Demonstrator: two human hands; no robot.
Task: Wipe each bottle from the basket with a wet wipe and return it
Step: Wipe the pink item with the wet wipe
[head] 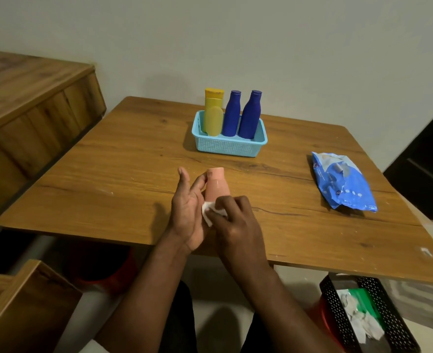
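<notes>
— Standing near the table's (108, 159) front edge: one pink bottle (217, 185). Who holds it?
— The left hand (187, 212) cradles it, fingers loosely spread; the right hand (232, 220) pinches a white wet wipe (209, 211) against its lower body.
— The back edge?
— A light-blue basket (226, 147): one yellow bottle (213, 115), two blue bottles (242, 115), upright.
— Right edge?
— One blue wipes packet (344, 180), lying flat.
</notes>
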